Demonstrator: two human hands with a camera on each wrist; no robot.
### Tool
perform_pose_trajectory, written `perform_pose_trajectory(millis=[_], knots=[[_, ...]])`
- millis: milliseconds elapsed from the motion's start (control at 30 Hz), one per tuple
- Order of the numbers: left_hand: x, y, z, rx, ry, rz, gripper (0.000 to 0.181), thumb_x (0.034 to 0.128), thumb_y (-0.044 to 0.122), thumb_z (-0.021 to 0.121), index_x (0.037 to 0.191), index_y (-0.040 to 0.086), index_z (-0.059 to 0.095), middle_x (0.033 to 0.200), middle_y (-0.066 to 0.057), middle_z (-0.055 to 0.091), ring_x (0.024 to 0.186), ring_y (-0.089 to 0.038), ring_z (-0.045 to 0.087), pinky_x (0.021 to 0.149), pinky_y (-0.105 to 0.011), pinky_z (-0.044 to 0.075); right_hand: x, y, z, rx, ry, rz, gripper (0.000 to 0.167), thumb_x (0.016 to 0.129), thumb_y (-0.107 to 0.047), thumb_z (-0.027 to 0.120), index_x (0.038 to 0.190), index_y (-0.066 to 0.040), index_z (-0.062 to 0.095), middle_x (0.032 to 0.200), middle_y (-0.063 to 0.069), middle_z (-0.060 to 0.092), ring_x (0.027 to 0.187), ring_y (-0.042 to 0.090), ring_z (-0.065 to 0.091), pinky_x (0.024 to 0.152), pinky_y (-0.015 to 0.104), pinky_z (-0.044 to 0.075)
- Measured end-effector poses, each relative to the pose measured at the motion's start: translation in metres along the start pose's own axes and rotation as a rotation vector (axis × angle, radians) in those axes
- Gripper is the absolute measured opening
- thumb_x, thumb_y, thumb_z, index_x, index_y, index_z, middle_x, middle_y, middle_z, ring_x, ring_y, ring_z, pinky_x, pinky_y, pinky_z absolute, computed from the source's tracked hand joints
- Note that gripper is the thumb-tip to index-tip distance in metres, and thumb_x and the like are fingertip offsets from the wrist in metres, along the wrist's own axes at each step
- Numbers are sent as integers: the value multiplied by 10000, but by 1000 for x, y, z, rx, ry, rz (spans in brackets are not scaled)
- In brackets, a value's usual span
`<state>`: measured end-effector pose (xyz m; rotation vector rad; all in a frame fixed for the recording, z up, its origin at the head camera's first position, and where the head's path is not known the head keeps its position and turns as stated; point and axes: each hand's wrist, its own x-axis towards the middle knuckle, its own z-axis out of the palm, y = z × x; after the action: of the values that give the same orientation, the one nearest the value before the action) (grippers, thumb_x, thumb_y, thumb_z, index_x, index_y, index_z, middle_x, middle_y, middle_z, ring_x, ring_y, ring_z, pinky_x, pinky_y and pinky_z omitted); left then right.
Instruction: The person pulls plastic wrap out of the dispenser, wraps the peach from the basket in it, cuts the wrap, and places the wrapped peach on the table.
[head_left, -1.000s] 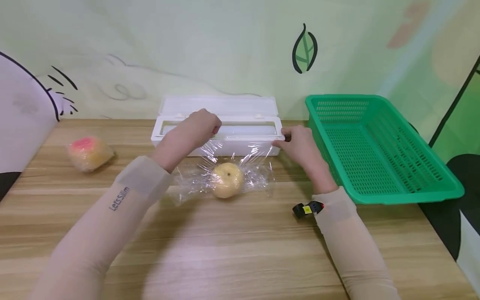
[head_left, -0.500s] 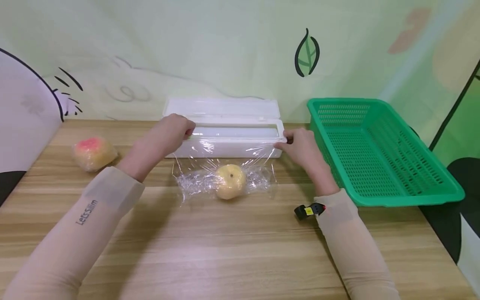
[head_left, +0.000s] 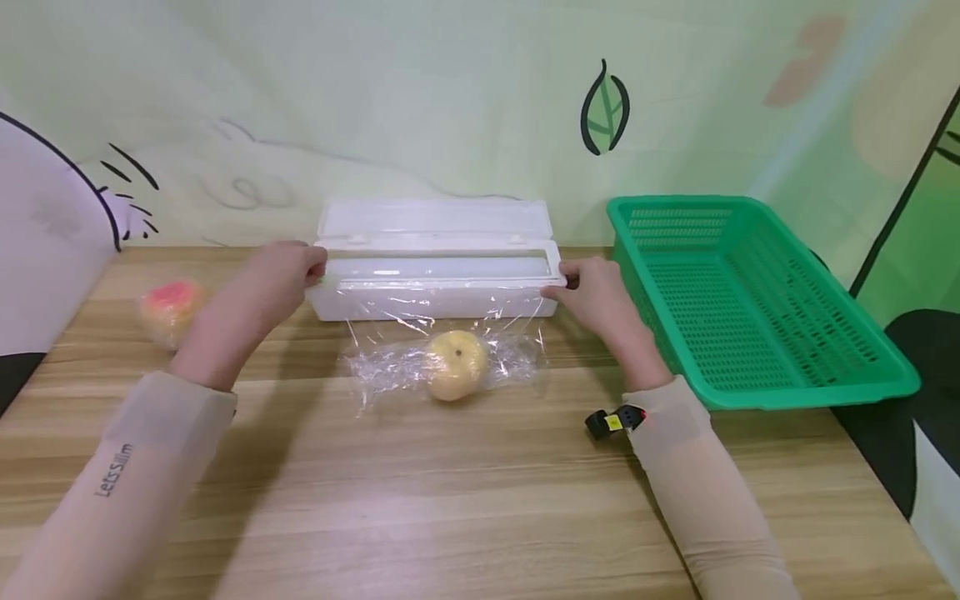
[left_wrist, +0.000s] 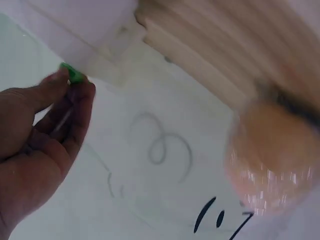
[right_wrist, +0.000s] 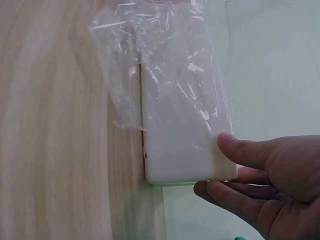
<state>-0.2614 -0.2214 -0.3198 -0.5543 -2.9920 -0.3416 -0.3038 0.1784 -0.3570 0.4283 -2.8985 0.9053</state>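
Note:
A white cling film dispenser (head_left: 360, 307) stands near the back of the table, its lid (head_left: 435, 218) raised. At its left end, my left hand (head_left: 273, 287) pinches a small green slide cutter (left_wrist: 75, 74), seen in the left wrist view. My right hand (head_left: 596, 300) grips the dispenser's right end between thumb and fingers, as the right wrist view also shows. Clear cling film (right_wrist: 165, 70) hangs down the front and lies crumpled on the table. Amid this film (head_left: 390, 367) sits a round yellow fruit (head_left: 456, 367), pear-like, stem dimple upward.
A film-wrapped fruit (head_left: 168, 308), yellow with a pink top, lies at the left, partly behind my left forearm. The green perforated basket (head_left: 810, 396) stands right of my right hand. A printed cloth backdrop (head_left: 450, 108) rises behind the table (head_left: 450, 492).
My left hand has slid leftward along the dispenser's top from about its middle to its left end. My right hand keeps its grip on the right end; the fruit has stayed put.

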Motion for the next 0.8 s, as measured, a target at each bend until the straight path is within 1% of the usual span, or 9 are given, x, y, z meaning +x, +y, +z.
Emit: perform_pose_trajectory(millis=[100,167,233,333,400,500,600,667,800], knots=[[-5,4,5,-9,45,-42,156,963,-122,537,845,-30,581,799,-163,534,772,-323,505,712,-449,452,0,0,-1,-10,-7,-1,181,962,-203,757,957,-23,735,904,131,716,809,237,581,696,342,470],[-9,11,5,-19,80,-80,115,979,-75,546,938,-71,653,930,-223,583,860,-378,548,779,-495,487,1,-1,0,-11,-10,-2,175,965,-195,753,995,-22,748,913,130,720,812,237,583,700,342,476],[-14,20,3,-33,127,-102,158,995,-2,575,1050,-103,683,1050,-269,595,939,-427,575,834,-537,496,0,-2,0,-9,-19,-4,177,968,-193,749,988,-18,745,905,129,717,806,235,574,694,337,472],[-20,40,0,-104,167,-74,277,1008,113,639,1193,-90,670,1212,-286,579,1075,-458,580,927,-576,480,0,-3,2,-9,-13,-16,182,967,-196,750,931,-19,727,861,119,699,775,230,555,666,332,454],[-21,57,1,-167,171,-11,308,1007,151,662,1225,-66,663,1233,-266,585,1105,-435,585,956,-562,474,-1,-2,2,-11,-10,-20,201,966,-200,751,884,-23,702,823,111,676,751,226,536,645,327,435],[-21,83,9,-264,130,101,321,997,181,693,1231,-37,668,1257,-220,585,1141,-388,576,987,-529,467,-2,-1,2,-13,-2,-29,212,963,-200,752,858,-29,682,790,104,653,727,220,524,626,321,423],[-20,106,20,-285,57,203,370,977,217,732,1252,-24,674,1252,-172,598,1119,-329,592,971,-473,492,-2,0,1,-6,9,-40,205,957,-192,750,852,-31,679,769,102,638,706,218,517,611,321,415],[-20,120,30,-250,-6,252,409,964,251,751,1265,-16,674,1252,-149,607,1086,-292,615,951,-436,517,-2,0,1,-2,17,-52,191,949,-182,749,852,-31,682,759,101,635,697,215,516,605,320,414],[-21,136,46,-105,-76,270,505,918,324,799,1286,10,651,1269,-129,594,1113,-280,599,971,-423,516,-1,0,0,9,8,-64,170,943,-180,741,877,-29,699,773,103,647,710,214,530,616,319,428]])
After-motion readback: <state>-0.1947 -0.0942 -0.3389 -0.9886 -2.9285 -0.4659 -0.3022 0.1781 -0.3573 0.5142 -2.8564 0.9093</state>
